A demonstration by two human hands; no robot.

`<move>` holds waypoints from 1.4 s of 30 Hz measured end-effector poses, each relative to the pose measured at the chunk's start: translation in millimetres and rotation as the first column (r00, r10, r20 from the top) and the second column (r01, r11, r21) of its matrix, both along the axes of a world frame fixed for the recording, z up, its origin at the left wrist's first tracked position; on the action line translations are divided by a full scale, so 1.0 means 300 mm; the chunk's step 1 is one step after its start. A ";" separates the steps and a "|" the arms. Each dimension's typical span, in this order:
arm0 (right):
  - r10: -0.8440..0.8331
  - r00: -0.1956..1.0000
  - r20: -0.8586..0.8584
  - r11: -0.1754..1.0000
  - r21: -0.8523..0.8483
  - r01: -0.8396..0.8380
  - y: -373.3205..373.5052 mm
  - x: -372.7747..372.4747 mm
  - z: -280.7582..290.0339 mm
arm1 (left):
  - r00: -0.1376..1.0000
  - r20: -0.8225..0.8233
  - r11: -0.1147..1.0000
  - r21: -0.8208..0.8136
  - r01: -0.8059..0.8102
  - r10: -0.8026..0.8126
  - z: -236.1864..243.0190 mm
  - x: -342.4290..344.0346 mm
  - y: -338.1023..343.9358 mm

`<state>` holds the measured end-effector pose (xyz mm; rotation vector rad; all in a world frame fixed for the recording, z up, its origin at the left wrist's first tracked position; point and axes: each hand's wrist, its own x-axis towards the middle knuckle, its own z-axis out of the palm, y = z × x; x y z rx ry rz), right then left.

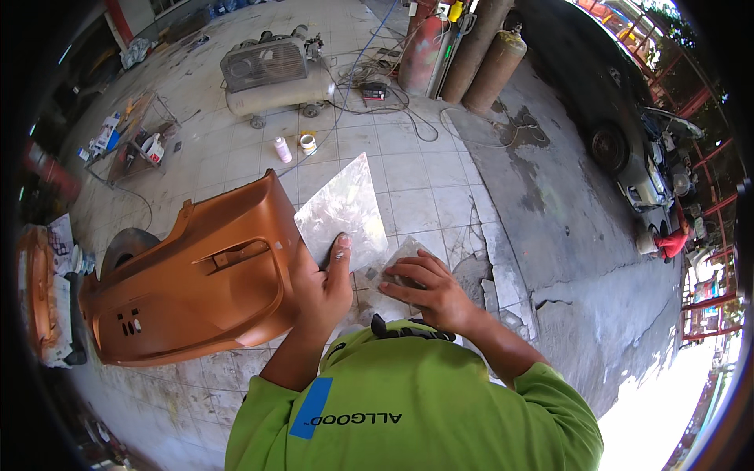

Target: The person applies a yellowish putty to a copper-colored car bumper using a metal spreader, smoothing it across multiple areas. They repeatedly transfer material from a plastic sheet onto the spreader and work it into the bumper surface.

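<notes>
A flat, light-grey board (345, 204) with pale smears points away from me. My left hand (320, 286) grips its near end, thumb on top with whitish specks on it and the other fingers hidden. To the right, my right hand (428, 292) has its fingers bent over a greyish, partly see-through piece (410, 250), whose kind I cannot make out. A copper-orange car bumper (196, 286) lies at my left, its right end beside my left hand.
Beyond the board stand a pink bottle (282, 149) and a white tub (308, 144). Farther back are an air compressor (275, 82), loose cables and gas cylinders (495, 71). A dark car (577, 86) is at the right, with a person in red (674, 239) near its front.
</notes>
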<state>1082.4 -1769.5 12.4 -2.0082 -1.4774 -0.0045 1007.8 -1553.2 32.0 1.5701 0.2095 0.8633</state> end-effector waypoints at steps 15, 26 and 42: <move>-0.216 0.965 0.149 0.972 -0.061 0.227 -0.079 0.068 0.067 | 0.958 -0.274 0.945 0.284 0.161 -0.081 -0.125 -0.056 -0.135; -0.137 0.983 -0.118 0.922 0.348 0.170 -0.095 -0.088 0.061 | 0.952 -0.027 0.829 -0.500 0.250 -0.304 -0.071 0.090 -0.130; -0.341 0.938 0.061 0.938 -0.043 0.344 -0.173 -0.029 0.019 | 0.980 -0.064 0.976 0.104 0.193 -0.187 -0.049 0.127 -0.086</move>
